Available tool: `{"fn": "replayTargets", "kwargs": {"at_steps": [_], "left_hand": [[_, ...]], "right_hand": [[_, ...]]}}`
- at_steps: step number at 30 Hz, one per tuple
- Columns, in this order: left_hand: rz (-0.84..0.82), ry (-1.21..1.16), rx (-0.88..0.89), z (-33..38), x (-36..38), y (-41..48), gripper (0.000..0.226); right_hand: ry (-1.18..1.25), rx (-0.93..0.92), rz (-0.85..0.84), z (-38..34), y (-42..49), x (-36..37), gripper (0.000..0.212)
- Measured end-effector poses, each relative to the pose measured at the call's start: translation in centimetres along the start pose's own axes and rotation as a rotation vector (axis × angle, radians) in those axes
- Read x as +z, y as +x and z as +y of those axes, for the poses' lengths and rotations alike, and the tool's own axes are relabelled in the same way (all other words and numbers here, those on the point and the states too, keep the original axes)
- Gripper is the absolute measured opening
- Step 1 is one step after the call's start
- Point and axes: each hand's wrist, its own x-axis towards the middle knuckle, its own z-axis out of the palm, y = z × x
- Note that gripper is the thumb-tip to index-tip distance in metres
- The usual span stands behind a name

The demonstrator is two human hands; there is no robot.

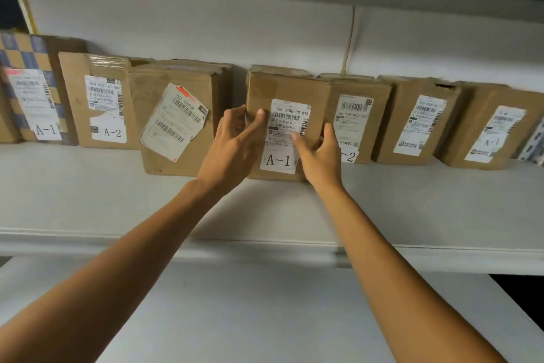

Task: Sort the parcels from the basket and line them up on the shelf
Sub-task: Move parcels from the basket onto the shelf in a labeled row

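Now both your hands are on the middle A-1 parcel [290, 87], upright on the shelf [88, 186]: your left hand [235, 142] curls round its left edge, your right hand [316, 156] pinches its right side, thumb on the label [287, 118]. It touches the brown parcel [360, 92] on its right, with a gap to the crooked-label parcel [176, 77] on its left.
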Motion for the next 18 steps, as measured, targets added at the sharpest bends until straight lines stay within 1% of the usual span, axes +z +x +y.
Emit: {"fn": "replayTargets", "kwargs": {"at_steps": [3, 5, 7, 9, 12, 15, 16, 18], "left_hand": [[-0.007, -0.024, -0.023, 0.6, -0.3, -0.2, 0.058], [-0.035, -0.054, -0.061, 1.2, -0.5, -0.6, 0.059], [-0.098, -0.077, -0.108, 1.6, -1.0, -1.2, 0.063], [-0.160, -0.085, -0.117, 1.9, -1.5, -1.9, 0.065], [-0.240, -0.096, -0.200, 2.0, -2.1, -3.1, 0.063], [-0.344, -0.114, -0.294, 2.3, -2.8, -3.4, 0.059], [-0.360, -0.117, -0.305, 2.6, -3.0, -3.2, 0.058], [-0.340, -0.077, -0.327, 3.5, -3.8, -2.8, 0.054]], "right_hand": [[-0.022, 0.068, 0.006, 0.1, -0.2, -0.4, 0.056], [-0.035, 0.123, -0.001, -0.3, -0.8, -0.8, 0.052], [-0.055, 0.168, 0.014, -0.3, -1.4, -1.1, 0.047], [-0.053, 0.207, 0.008, -0.5, -2.3, -1.5, 0.041], [-0.047, 0.245, -0.085, -0.8, -3.1, -2.6, 0.033], [-0.097, 0.230, -0.214, -1.8, -3.9, -4.4, 0.040], [-0.110, 0.228, -0.237, -1.9, -4.3, -5.0, 0.042], [-0.140, 0.209, -0.262, -2.0, -5.2, -6.4, 0.043]]}}
